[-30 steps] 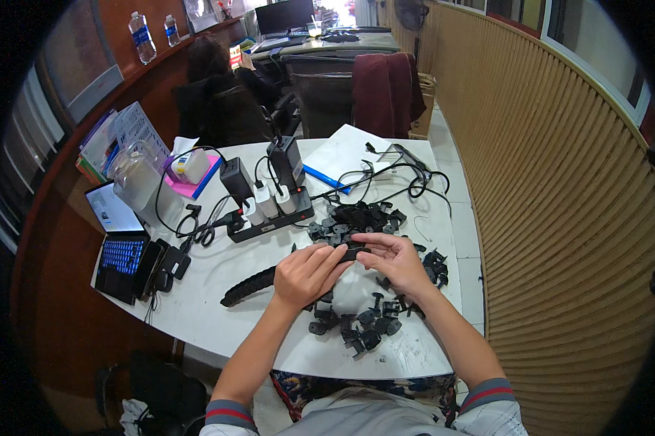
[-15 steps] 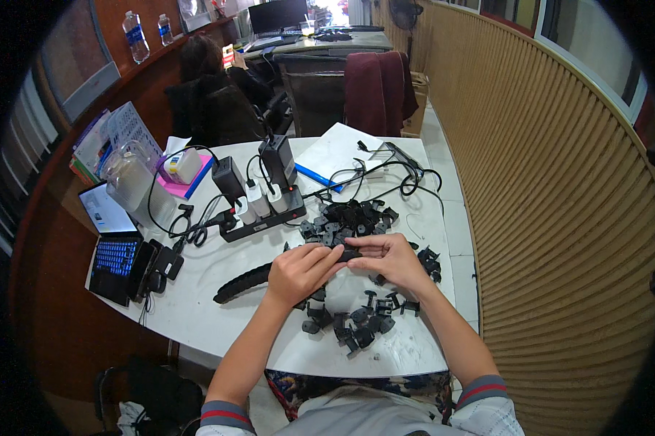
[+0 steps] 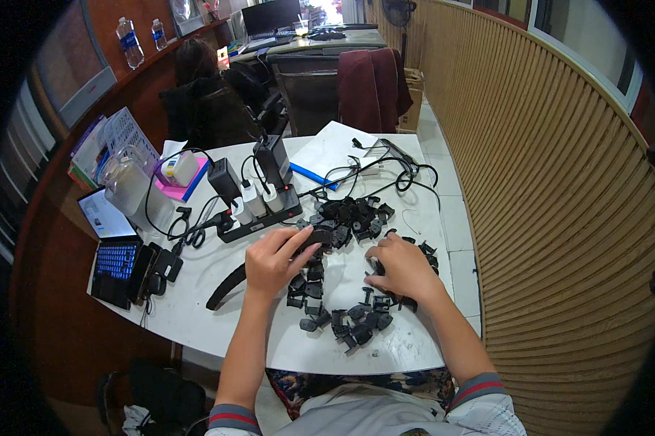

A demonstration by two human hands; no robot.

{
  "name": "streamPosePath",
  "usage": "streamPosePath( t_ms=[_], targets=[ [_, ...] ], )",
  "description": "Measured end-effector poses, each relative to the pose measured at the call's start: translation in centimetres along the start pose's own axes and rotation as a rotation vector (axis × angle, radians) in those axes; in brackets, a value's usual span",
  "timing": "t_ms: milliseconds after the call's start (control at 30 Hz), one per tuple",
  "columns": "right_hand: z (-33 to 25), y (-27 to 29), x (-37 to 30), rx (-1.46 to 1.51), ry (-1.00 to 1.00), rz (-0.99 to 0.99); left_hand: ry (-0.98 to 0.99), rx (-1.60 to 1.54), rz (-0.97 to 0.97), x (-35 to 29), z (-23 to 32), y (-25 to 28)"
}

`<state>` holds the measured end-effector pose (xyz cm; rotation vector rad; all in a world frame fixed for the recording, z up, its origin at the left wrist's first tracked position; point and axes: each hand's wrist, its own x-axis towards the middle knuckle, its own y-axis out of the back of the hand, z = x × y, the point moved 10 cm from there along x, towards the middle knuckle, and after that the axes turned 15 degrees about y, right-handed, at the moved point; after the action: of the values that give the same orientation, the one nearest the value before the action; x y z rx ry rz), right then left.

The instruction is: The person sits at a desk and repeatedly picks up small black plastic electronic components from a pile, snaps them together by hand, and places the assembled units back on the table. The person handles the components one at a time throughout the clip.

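Note:
My left hand [image 3: 271, 261] is closed around a curved chain of black plastic links [image 3: 226, 288]. One end of the chain rests toward the table's left side; the other end [image 3: 320, 236] sticks out past my thumb and fingers. My right hand [image 3: 401, 267] is lowered over loose black links at the right, thumb and forefinger apart with dark pieces between them. Its other fingers are partly hidden. A heap of loose black links [image 3: 351, 212] lies beyond my hands. More links [image 3: 360, 327] are scattered nearer to me, and a column of them [image 3: 313, 287] runs beside my left hand.
A black power strip [image 3: 258, 224] with plugged-in adapters stands behind my left hand. Cables [image 3: 407, 171] tangle at the back right. A laptop [image 3: 115, 254] and a clear plastic jug [image 3: 135, 189] occupy the left. A person [image 3: 204, 80] sits beyond the table.
My hands have parted. The left has drawn the chain slightly left and toward its body side, while the right has let go of its end and moved to the loose links at the right.

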<state>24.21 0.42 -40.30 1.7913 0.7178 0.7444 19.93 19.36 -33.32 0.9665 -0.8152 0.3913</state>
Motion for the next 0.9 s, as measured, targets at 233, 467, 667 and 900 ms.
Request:
streamPosePath(
  t_ms=[233,467,667,900],
  targets=[
    [0.2,1.0,0.9,0.36,0.032,0.206,0.019,-0.015,-0.046,0.0,0.1,-0.4],
    [0.3,2.0,1.9,0.919,0.095,0.522,0.029,-0.005,-0.026,0.0,0.3,0.0],
    [0.8,0.4,2.3,1.232,0.086,0.57,0.01,0.046,0.026,0.0,1.3,0.2],
    [1.0,-0.5,2.6,1.352,0.083,0.627,0.029,0.068,0.049,0.0,1.7,0.1]
  ],
)
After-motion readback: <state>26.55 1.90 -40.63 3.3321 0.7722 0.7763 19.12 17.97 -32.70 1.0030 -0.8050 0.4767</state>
